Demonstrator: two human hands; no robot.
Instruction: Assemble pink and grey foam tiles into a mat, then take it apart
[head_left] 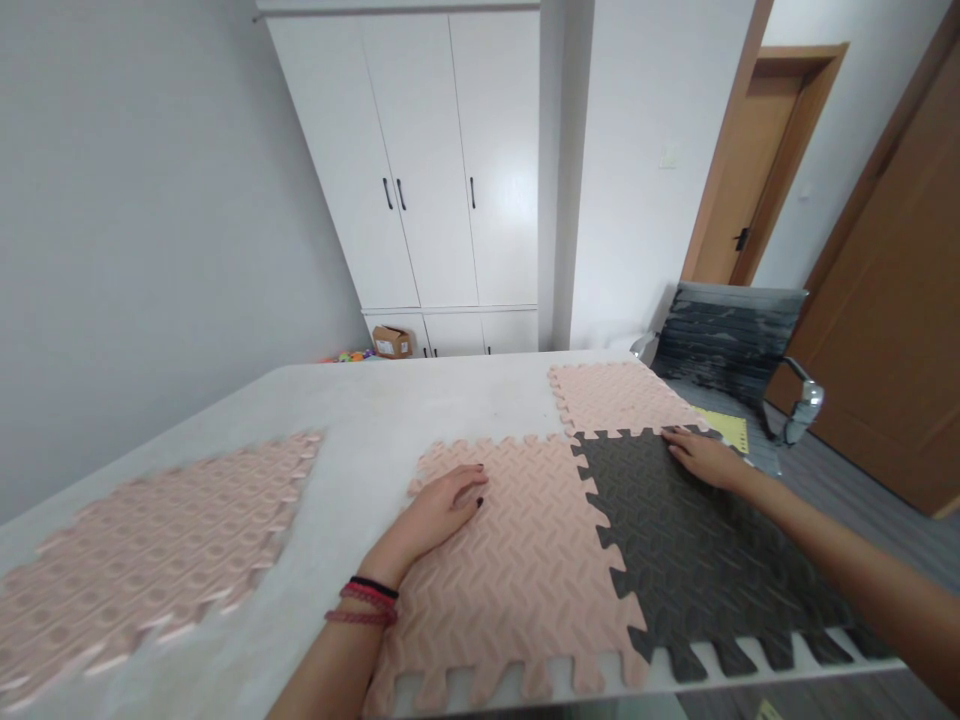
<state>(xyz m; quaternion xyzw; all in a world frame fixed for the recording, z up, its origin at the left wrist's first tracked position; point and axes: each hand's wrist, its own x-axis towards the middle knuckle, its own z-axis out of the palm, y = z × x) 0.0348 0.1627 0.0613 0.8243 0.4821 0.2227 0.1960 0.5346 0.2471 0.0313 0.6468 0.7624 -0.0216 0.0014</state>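
Flat on the near pink foam tile (525,560) rests my left hand (444,508), its fingers apart and nothing held. My right hand (701,457) lies with fingers outstretched on the far edge of the dark grey tile (675,540), by its seam with the far pink tile (622,395). The near pink tile and the grey tile meet along toothed edges. Another pink tile (172,540), showing a dotted face, lies apart at the left of the white table (360,430).
Beyond the table's right edge stands a dark chair (727,335) with a yellow sheet (724,428) on its seat. A cardboard box (392,342) and colourful items sit behind the far table edge, before a white cabinet (465,160).
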